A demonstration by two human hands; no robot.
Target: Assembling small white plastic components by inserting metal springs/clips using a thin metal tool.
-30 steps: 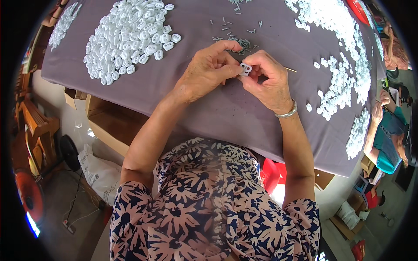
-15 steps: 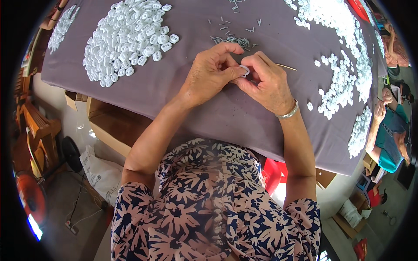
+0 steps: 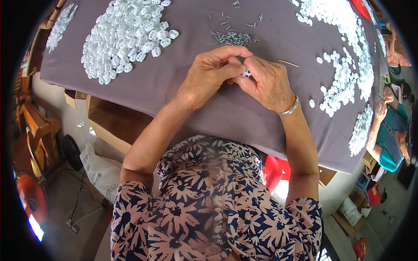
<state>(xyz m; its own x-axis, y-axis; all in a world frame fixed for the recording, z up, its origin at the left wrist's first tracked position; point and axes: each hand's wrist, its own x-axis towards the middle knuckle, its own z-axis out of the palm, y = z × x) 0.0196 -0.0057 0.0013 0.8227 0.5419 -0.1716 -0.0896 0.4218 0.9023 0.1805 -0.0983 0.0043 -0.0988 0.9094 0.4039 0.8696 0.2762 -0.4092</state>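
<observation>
The left hand (image 3: 213,77) and the right hand (image 3: 267,83) meet over the counter (image 3: 196,26), both pinching one small white piece (image 3: 246,73) between thumbs and fingers. The white piece has dark holes and is partly hidden by the fingertips. The left index finger arches over the far side of the grip, its tip close to the right hand. A silver bracelet (image 3: 289,107) circles the right wrist.

Just beyond the hands lies a heap of small grey pins (image 3: 230,38), with a few more scattered farther off. A thin gold-coloured rod (image 3: 288,63) lies just to the right of the right hand, apart from it.

At the far left of the hands sits a large pile of white pieces (image 3: 126,39) with holes in them. On the right, small white discs (image 3: 339,89) spread in a long, loose band toward the far edge, and a separate cluster lies near the right edge.

Below the counter on the left stand an open cardboard box (image 3: 111,124) and a white sack (image 3: 100,172). Off to the right, a co-worker in a teal top (image 3: 389,163) sits with hands raised together.
</observation>
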